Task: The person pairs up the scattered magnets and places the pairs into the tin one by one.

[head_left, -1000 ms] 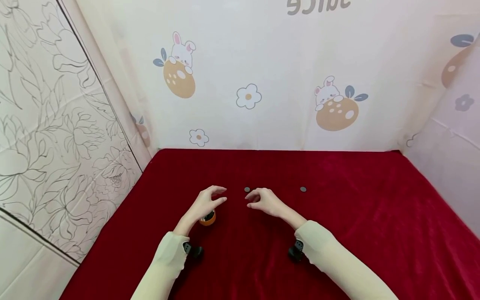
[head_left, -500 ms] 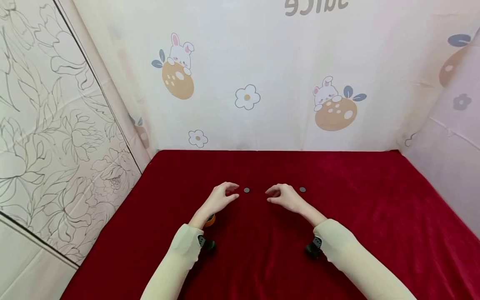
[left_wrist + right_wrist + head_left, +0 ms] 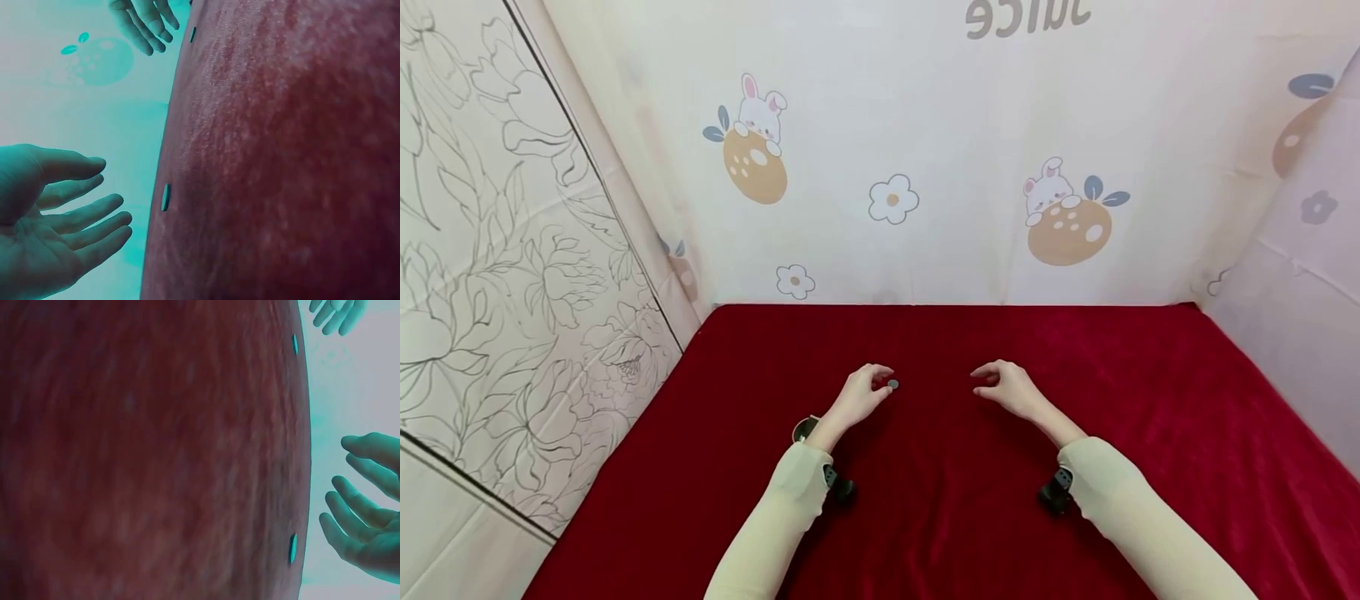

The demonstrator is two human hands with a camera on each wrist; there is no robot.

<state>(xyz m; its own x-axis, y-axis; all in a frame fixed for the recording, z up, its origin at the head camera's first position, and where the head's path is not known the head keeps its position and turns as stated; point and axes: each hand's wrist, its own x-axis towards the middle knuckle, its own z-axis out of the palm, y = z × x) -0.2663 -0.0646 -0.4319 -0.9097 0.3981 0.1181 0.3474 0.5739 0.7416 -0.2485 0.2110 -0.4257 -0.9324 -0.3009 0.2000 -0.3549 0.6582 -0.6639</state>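
My left hand (image 3: pixel 856 397) hovers above the red cloth with relaxed, slightly bent fingers and holds nothing. Just by its thumb tip in the head view appears a small grey disc (image 3: pixel 892 384), lying flat. To the right is my right hand (image 3: pixel 1015 390), likewise loosely bent and holding nothing. A second disc (image 3: pixel 292 549) is hidden behind that hand in the head view, but the right wrist view shows it on the cloth. Both wrist views show the hands apart from the discs. A small round container (image 3: pixel 805 429) with dark contents stands partly behind my left wrist.
Red cloth (image 3: pixel 940 500) covers the table. A pale printed curtain (image 3: pixel 962 167) hangs along its back edge, another panel (image 3: pixel 1307 233) stands at the right, and a flower-patterned panel (image 3: pixel 535 275) at the left. A dark wrist camera (image 3: pixel 842 492) sits below my left wrist.
Both hands have moved to the right; my left hand has come up to the left disc, and my right hand now covers the right disc in the head view. The discs have stayed put.
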